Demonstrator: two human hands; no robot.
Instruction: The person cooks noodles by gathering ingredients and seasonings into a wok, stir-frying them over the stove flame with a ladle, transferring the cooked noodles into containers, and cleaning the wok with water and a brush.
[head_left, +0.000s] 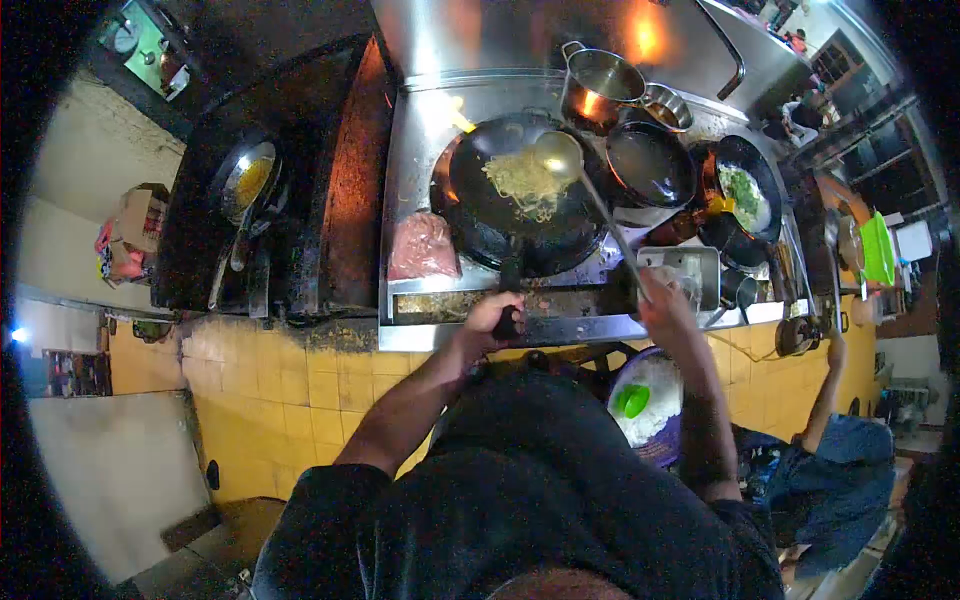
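My left hand (497, 315) is wrapped around the dark handle of a large black wok (565, 240) on the steel stove. Pale noodles (525, 185) lie in the middle of the wok. In my right hand (666, 302) is the long handle of a metal ladle (557, 156). The ladle's round bowl is over the wok, at the right side of the noodles. Whether it touches them I cannot tell. A plastic bag with pinkish contents (423, 247) rests left of the wok.
Behind and right of the wok are a steel pot (600, 88), a dark pan (650, 165) and a pan with green food (742, 190). A frying pan (250, 185) sits far left. Below my right arm is a tub of white grains (655, 415). Another person (830, 480) stands right.
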